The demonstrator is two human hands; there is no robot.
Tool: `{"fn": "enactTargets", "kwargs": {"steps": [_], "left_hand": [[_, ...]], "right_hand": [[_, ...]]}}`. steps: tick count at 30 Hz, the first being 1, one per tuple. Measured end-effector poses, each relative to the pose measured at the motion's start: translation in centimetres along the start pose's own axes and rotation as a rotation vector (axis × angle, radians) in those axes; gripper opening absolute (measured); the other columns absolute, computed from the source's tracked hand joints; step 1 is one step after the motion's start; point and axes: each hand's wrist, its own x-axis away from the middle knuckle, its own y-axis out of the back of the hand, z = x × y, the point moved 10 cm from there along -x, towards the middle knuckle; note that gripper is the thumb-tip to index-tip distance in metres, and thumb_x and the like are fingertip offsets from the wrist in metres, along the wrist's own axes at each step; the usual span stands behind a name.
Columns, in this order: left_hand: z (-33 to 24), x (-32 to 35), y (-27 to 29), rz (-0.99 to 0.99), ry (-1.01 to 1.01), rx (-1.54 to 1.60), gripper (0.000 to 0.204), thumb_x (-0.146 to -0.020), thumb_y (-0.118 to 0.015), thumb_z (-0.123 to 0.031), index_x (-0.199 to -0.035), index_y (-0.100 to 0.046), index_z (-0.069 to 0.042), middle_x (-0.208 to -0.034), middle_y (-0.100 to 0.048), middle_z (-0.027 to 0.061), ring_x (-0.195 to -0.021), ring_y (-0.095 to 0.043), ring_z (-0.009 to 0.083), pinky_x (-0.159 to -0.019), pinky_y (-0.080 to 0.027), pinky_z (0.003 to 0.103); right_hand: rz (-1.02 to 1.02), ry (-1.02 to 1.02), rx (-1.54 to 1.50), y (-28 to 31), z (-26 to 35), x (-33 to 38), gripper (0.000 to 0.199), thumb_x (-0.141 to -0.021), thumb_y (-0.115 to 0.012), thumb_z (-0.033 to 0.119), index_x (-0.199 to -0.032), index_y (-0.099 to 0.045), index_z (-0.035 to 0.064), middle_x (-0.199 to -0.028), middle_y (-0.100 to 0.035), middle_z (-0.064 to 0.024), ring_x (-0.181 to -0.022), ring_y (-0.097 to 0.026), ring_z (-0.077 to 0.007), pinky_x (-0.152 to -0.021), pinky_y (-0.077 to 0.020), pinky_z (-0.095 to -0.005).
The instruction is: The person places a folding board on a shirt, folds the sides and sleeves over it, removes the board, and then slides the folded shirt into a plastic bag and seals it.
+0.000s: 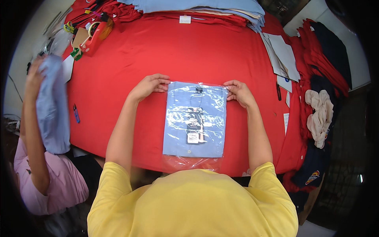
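A folded light blue shirt (177, 136) lies inside a clear plastic bag (193, 162) on the red-covered table, near its front edge. A dark hang tag (193, 125) shows on the shirt's front through the plastic. My left hand (152, 86) pinches the bag's far left corner between thumb and fingers. At the far right corner, my right hand (240, 93) grips the plastic in the same way. The bag's loose lower end reaches past the shirt toward my body.
At the left, a person in pink holds up a blue garment (53, 106). A pen (76, 113) lies near them, with a red tape dispenser (94, 39) beyond. Stacked blue garments (221, 7) line the far edge. Papers (280, 55) and a beige cloth (318, 114) sit at the right.
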Motion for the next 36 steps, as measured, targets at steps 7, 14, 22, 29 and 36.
{"fn": "enactTargets", "kwargs": {"steps": [7, 14, 22, 29, 36], "left_hand": [[-0.6, -1.5, -1.0, 0.046, -0.06, -0.165, 0.022, -0.09, -0.061, -0.002, -0.111, -0.064, 0.004, -0.103, -0.067, 0.0104, -0.087, -0.065, 0.0136, -0.081, -0.053, 0.025], [-1.2, -1.3, -1.6, -0.076, -0.127, -0.304, 0.02, -0.084, -0.067, 0.002, -0.104, -0.065, 0.004, -0.095, -0.066, 0.0086, -0.084, -0.063, 0.0114, -0.077, -0.053, 0.025], [-1.1, -1.2, -1.3, -0.148, -0.097, -0.327, 0.011, -0.087, -0.068, -0.003, -0.095, -0.067, 0.004, -0.079, -0.065, 0.0037, -0.075, -0.062, 0.0108, -0.07, -0.05, 0.025], [-2.3, -1.2, -1.6, -0.202, -0.17, -0.687, 0.017, -0.092, -0.065, -0.013, -0.093, -0.068, 0.003, -0.084, -0.067, 0.0067, -0.073, -0.06, 0.0125, -0.07, -0.05, 0.028], [1.1, 0.3, 0.7, -0.086, 0.021, -0.012, 0.033, -0.095, -0.061, -0.024, -0.117, -0.067, 0.0, -0.114, -0.065, 0.0149, -0.096, -0.062, 0.0166, -0.083, -0.052, 0.033]], "right_hand": [[0.061, 0.01, 0.131, -0.6, 1.1, 0.0, 0.019, -0.091, -0.063, 0.004, -0.107, -0.065, -0.0052, -0.087, -0.068, -0.0094, -0.073, -0.065, -0.013, -0.067, -0.0552, -0.0247], [0.124, 0.068, 0.224, -0.6, 2.4, 0.3, 0.024, -0.088, -0.066, 0.005, -0.109, -0.065, -0.0057, -0.089, -0.068, -0.0093, -0.076, -0.065, -0.013, -0.071, -0.0546, -0.0252], [0.128, 0.151, 0.248, -0.6, 1.1, -0.5, 0.018, -0.086, -0.063, 0.01, -0.1, -0.069, -0.0003, -0.083, -0.068, -0.005, -0.076, -0.063, -0.0127, -0.071, -0.0508, -0.0289], [0.132, 0.054, 0.333, -1.1, 0.9, -0.8, 0.018, -0.09, -0.056, 0.011, -0.097, -0.069, 0.0, -0.076, -0.064, -0.0024, -0.07, -0.06, -0.0116, -0.065, -0.0491, -0.0269], [0.061, 0.088, 0.006, -0.4, 1.6, 2.6, 0.024, -0.09, -0.059, 0.007, -0.11, -0.067, -0.0015, -0.094, -0.064, -0.0062, -0.082, -0.06, -0.0116, -0.073, -0.0509, -0.0258]]}}
